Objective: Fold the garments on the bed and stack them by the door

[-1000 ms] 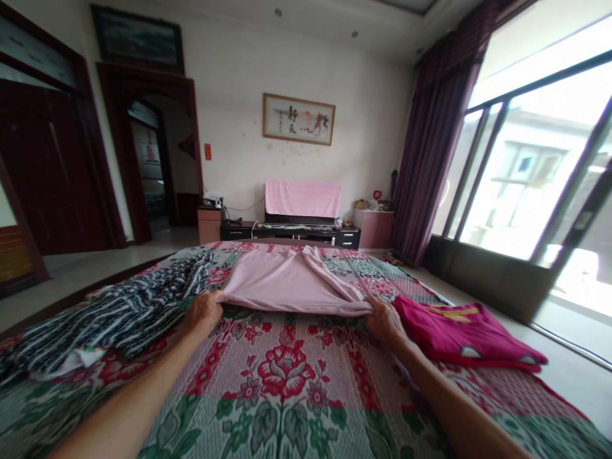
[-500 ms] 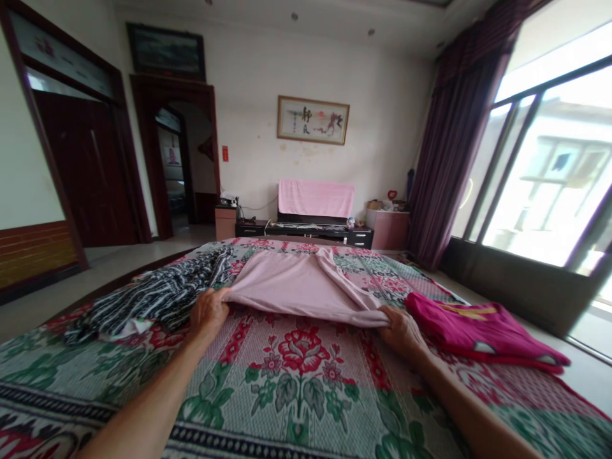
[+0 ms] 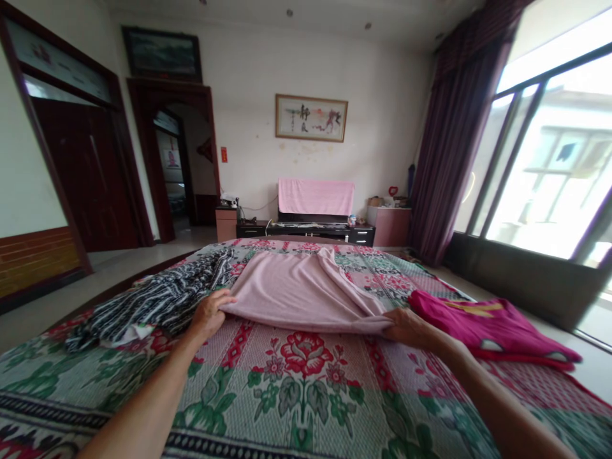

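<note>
Gripping the near hem of a soft, matte pink garment, both hands were closed on cloth in the head view: the left hand had its fingers curled over the hem corner at 8 o'clock of the piece, and the right hand pinched the opposite corner at 4 o'clock, lying low and flat. The garment was spread in a rough trapezoid on the middle of the bed, with one sleeve-like flap folded across its far right side and gentle wrinkles along the lifted hem. Beneath it lay a woven floral bedspread, coarse in weave, with red roses and green leaves. A crumpled black-and-white striped garment touched the pink one at 9 o'clock, and a folded magenta garment lay just beside the right hand at 3 o'clock. Compared with half a second before, both hands held the same corners, the right wrist had turned flatter, and the hem sat slightly lower on the spread. Bare bedspread stretched toward 6 o'clock between the forearms; the bed's right edge ran close behind the magenta piece, with floor beyond it.
</note>
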Demonstrator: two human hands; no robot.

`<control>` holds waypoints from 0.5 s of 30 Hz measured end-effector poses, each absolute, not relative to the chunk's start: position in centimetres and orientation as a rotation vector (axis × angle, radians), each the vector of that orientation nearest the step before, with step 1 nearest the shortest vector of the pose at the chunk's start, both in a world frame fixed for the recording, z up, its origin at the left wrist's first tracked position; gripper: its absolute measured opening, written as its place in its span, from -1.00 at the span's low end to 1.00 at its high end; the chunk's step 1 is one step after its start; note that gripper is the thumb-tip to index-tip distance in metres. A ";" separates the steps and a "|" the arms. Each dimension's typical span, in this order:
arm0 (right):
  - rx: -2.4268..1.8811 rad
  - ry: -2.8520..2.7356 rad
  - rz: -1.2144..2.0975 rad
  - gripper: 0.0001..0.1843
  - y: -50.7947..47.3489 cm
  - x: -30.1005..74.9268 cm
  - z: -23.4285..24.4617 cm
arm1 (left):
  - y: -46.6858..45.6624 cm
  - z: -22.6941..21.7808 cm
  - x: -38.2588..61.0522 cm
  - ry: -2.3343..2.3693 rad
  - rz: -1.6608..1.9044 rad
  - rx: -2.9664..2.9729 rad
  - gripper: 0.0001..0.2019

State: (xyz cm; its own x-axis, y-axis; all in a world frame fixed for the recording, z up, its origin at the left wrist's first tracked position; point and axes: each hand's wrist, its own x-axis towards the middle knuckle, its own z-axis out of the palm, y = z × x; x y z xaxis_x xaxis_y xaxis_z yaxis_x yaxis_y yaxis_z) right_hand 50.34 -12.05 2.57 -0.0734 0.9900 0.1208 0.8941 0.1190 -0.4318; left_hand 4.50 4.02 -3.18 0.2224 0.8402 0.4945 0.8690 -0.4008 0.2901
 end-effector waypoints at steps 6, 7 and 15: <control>-2.039 -2.074 0.382 -0.86 -12.5 48.8 3.7 | 3.0 -2.1 3.4 -2.002 -0.809 -2.180 -0.61; -2.086 -2.107 0.420 -0.90 -12.7 48.8 4.1 | 2.9 -1.7 3.2 -2.008 -0.743 -2.194 -0.62; -1.976 -2.065 0.941 -0.66 -14.9 52.4 6.9 | 1.5 4.6 1.6 -1.972 -0.013 -3.041 -0.72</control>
